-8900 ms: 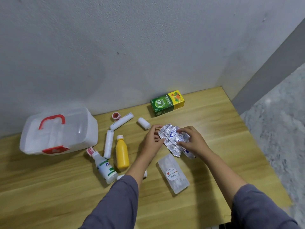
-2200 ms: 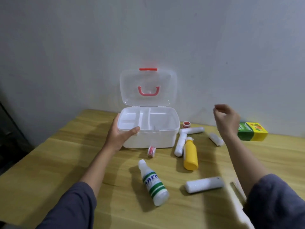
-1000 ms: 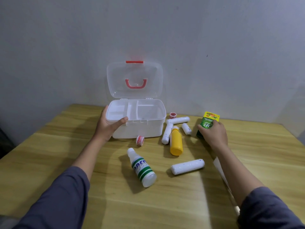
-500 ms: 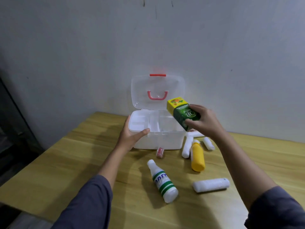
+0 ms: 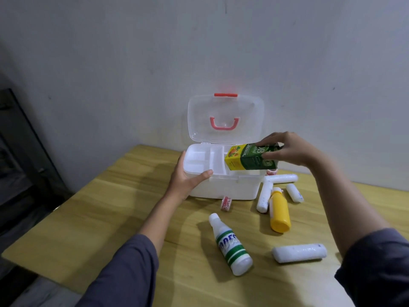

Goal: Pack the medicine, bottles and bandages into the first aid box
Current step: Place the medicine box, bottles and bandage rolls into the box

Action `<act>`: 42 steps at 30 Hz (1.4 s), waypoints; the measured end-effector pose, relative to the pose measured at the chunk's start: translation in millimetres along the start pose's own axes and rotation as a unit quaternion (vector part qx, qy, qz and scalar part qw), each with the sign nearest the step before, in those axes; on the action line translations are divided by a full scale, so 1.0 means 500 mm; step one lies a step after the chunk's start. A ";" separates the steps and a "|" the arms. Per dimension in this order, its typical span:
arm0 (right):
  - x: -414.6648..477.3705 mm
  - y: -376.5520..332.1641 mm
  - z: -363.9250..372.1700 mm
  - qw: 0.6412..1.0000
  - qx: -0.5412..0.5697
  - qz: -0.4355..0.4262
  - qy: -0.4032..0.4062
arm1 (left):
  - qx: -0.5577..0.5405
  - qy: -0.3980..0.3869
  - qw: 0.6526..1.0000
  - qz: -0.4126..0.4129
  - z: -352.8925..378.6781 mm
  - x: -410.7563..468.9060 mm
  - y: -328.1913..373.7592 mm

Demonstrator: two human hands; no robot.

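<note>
Medicine carton (image 5: 251, 159) over open box (image 5: 223, 187)

Plain home-like room corner: wooden table (image 5: 132, 218) against bare white plaster wall (image 5: 132, 63), household first-aid clutter.

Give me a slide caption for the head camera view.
Right hand lowers green carton into open first aid box; left hand steadies it.

the medicine carton (image 5: 250, 159) hides the first aid box's (image 5: 223, 187) right compartment; its small print is unreadable.
</note>
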State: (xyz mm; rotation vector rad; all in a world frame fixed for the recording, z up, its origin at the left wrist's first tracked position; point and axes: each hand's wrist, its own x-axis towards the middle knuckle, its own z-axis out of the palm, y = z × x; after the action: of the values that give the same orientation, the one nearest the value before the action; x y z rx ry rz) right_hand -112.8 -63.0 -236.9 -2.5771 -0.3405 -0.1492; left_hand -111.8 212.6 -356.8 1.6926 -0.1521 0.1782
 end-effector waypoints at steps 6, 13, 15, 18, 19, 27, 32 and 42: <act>0.079 -0.086 0.014 0.999 0.000 -0.034 -0.015 | 0.007 0.041 0.999 0.021 -0.070 0.022 0.042; 0.161 -0.141 0.101 0.997 -0.009 -0.065 -0.045 | 0.006 0.070 0.997 0.021 -0.125 0.040 0.049; 0.178 -0.145 0.108 0.996 -0.025 -0.071 -0.053 | 0.010 0.068 0.997 0.022 -0.135 0.045 0.044; 0.197 -0.146 0.098 0.991 -0.080 -0.073 -0.072 | 0.012 0.064 0.998 0.025 -0.136 0.050 0.050; 0.201 -0.147 0.097 0.989 -0.098 -0.072 -0.078 | 0.012 0.066 0.997 0.025 -0.135 0.051 0.052; 0.218 -0.135 0.151 0.969 -0.196 -0.116 -0.098 | 0.011 0.064 0.998 0.019 -0.127 0.061 0.033; 0.216 -0.122 0.161 0.975 -0.177 -0.083 -0.110 | 0.017 0.056 0.998 0.018 -0.115 0.061 0.023; 0.221 -0.124 0.188 0.975 -0.142 -0.073 -0.154 | 0.017 0.057 0.998 0.017 -0.125 0.046 0.002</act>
State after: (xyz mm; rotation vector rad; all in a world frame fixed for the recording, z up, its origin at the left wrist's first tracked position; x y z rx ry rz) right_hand -19.6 60.6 -267.5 -2.8590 -0.6673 0.1657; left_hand -91.5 274.8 -343.5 1.7092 -0.0938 0.3038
